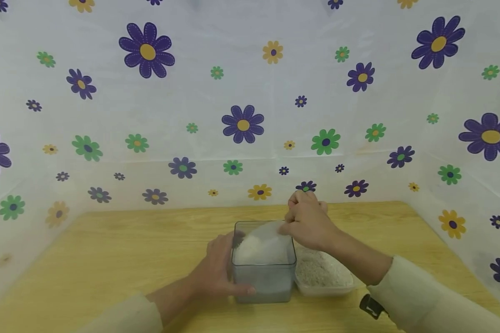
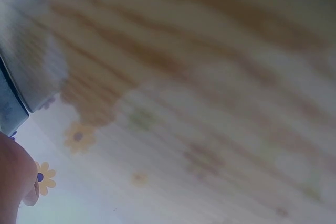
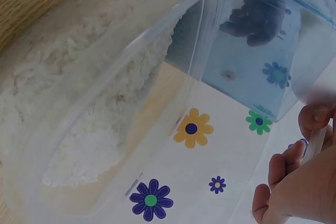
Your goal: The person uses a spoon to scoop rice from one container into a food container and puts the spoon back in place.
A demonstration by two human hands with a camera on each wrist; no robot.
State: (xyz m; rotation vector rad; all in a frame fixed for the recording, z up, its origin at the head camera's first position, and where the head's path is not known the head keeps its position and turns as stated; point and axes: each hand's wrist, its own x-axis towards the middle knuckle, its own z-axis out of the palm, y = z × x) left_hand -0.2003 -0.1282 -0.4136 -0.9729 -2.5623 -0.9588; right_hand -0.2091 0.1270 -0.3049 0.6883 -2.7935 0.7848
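Note:
My left hand (image 1: 216,273) grips a clear blue-grey square bin (image 1: 263,283) on its left side, thumb across the front wall. Its fingers show dimly through the bin in the right wrist view. Above the bin's back right edge, my right hand (image 1: 308,221) pinches the thin handle of a translucent white scoop (image 1: 272,232), tilted down into the bin. The hand's curled fingers cover part of the handle (image 3: 316,142). White grains (image 1: 250,247) lie at the scoop's lower end. Right of the bin stands a clear plastic tub (image 1: 327,290) of white rice (image 3: 89,77), partly under my right forearm.
Both containers stand on a wood-grain table (image 1: 150,240). A white flowered sheet (image 1: 200,97) forms the back and side walls. A small black object (image 1: 371,306) sits at the right sleeve. The left wrist view is mostly blurred, with the bin's corner (image 2: 13,103) at its left edge.

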